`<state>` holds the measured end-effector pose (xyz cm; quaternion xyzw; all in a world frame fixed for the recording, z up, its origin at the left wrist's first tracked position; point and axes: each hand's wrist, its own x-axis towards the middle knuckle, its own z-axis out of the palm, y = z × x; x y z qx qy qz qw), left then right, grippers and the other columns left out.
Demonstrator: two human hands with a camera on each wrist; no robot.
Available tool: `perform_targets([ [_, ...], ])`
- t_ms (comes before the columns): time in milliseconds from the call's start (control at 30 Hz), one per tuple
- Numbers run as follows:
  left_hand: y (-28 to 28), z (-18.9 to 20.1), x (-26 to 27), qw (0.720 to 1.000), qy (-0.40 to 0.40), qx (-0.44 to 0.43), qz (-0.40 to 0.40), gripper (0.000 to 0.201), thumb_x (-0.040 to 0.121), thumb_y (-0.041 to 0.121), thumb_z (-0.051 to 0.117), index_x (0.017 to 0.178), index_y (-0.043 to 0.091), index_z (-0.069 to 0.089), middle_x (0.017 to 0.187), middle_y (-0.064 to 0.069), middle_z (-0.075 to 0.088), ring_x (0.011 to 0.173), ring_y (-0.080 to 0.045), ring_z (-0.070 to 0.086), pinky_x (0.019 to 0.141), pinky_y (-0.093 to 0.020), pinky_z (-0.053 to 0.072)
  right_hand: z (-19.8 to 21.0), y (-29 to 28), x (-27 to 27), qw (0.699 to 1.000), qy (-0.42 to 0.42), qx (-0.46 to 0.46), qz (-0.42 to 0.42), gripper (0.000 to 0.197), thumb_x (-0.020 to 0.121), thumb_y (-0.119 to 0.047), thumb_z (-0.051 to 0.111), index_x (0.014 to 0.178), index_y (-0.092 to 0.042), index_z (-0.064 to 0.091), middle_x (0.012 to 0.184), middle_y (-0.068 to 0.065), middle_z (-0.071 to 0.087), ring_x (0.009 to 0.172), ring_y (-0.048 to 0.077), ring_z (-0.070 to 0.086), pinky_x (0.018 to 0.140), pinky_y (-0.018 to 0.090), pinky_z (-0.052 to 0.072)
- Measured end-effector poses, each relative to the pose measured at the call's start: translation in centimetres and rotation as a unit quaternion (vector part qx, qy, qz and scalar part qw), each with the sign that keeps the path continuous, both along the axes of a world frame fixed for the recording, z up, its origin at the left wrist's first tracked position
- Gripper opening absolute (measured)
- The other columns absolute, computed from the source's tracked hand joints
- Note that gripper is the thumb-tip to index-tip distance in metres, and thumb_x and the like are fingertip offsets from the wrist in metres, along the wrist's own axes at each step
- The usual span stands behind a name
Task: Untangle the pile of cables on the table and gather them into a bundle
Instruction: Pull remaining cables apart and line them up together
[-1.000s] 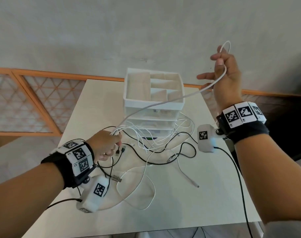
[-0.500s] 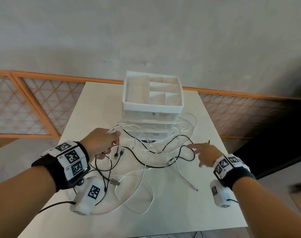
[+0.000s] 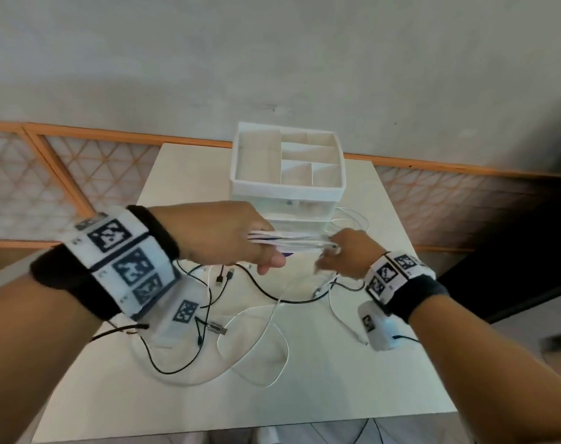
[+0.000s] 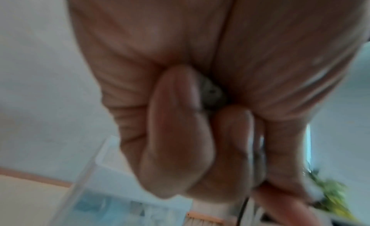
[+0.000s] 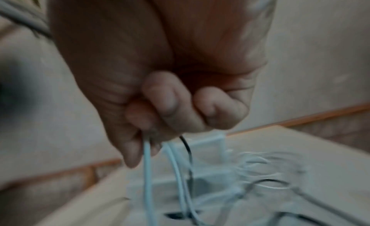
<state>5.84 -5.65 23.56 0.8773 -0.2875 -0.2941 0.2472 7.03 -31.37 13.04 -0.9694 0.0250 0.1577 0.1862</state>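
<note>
Several white cable strands (image 3: pixel 292 241) are stretched taut between my two hands, just in front of the drawer organizer. My left hand (image 3: pixel 260 248) grips their left end in a fist, held above the table. My right hand (image 3: pixel 330 255) pinches their right end. In the right wrist view my right hand (image 5: pixel 170 110) has its fingers curled, with white cables (image 5: pixel 147 166) and a black cable (image 5: pixel 188 150) hanging from it. The left wrist view shows my left hand (image 4: pixel 200 134) clenched and blurred. A black cable (image 3: pixel 266 290) and loose white loops (image 3: pixel 272 350) lie tangled on the table (image 3: pixel 368 379).
A white drawer organizer (image 3: pixel 285 187) with open top compartments stands at the table's far middle, right behind my hands. More white loops (image 3: pixel 356 219) lie at its right side. A metal USB plug (image 3: pixel 216 329) lies near my left wrist. A wall and an orange lattice railing are beyond.
My right hand came down from high on the right to the table, then moved in to meet the left. My left hand lifted, and the white strands now stretch between both hands.
</note>
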Motion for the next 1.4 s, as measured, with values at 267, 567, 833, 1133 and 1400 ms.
perform_targets([
  [267, 3.9, -9.3, -0.2, 0.985, -0.033, 0.124, 0.113, 0.059, 0.093, 0.066, 0.038, 0.077, 0.013, 0.057, 0.062, 0.003, 0.044, 0.058, -0.012, 0.045, 0.059, -0.025, 0.035, -0.2, -7.5, 3.5, 0.923, -0.304, 0.079, -0.221, 0.015, 0.090, -0.011, 0.063, 0.100, -0.022, 0.067, 0.092, 0.000, 0.068, 0.081, 0.019, 0.063, 0.073, 0.027, 0.047],
  [567, 3.7, -15.2, -0.1, 0.968, -0.103, 0.168, 0.156, 0.037, 0.098, 0.056, 0.039, 0.075, 0.028, 0.043, 0.079, 0.001, 0.054, 0.082, -0.026, 0.056, 0.078, -0.035, 0.049, -3.4, -2.2, 0.7, 0.998, 0.015, -0.007, -0.052, 0.079, 0.080, -0.019, 0.059, 0.150, -0.044, 0.033, 0.107, 0.002, 0.070, 0.103, 0.025, 0.066, 0.095, 0.035, 0.053],
  [833, 2.0, -11.6, -0.8, 0.998, -0.015, 0.006, 0.063, 0.057, 0.098, 0.060, 0.032, 0.067, 0.015, 0.048, 0.059, 0.005, 0.042, 0.054, -0.011, 0.040, 0.063, -0.026, 0.037, -4.9, 6.6, -2.4, 0.990, 0.077, 0.100, 0.067, 0.010, 0.086, -0.038, 0.069, 0.082, -0.032, 0.062, 0.065, -0.008, 0.064, 0.057, 0.019, 0.066, 0.063, 0.027, 0.054],
  [1133, 5.3, -17.7, -2.1, 0.969, -0.025, 0.142, 0.200, 0.013, 0.103, 0.025, 0.037, 0.094, 0.021, 0.046, 0.103, -0.011, 0.061, 0.091, -0.032, 0.058, 0.073, -0.033, 0.043, -7.5, 9.7, -3.8, 0.987, -0.115, 0.112, -0.014, 0.072, 0.087, -0.024, 0.065, 0.146, -0.035, 0.025, 0.118, 0.001, 0.067, 0.096, 0.028, 0.066, 0.083, 0.035, 0.050],
  [1400, 7.6, -17.7, -2.4, 0.965, -0.017, 0.068, 0.251, 0.036, 0.100, 0.045, 0.044, 0.074, 0.020, 0.044, 0.081, -0.004, 0.057, 0.079, -0.025, 0.055, 0.072, -0.034, 0.043, -13.6, 17.5, -7.7, 0.932, 0.036, -0.048, 0.358, 0.061, 0.091, -0.042, 0.057, 0.148, -0.043, 0.034, 0.161, 0.000, 0.025, 0.142, 0.028, 0.031, 0.113, 0.045, 0.034],
])
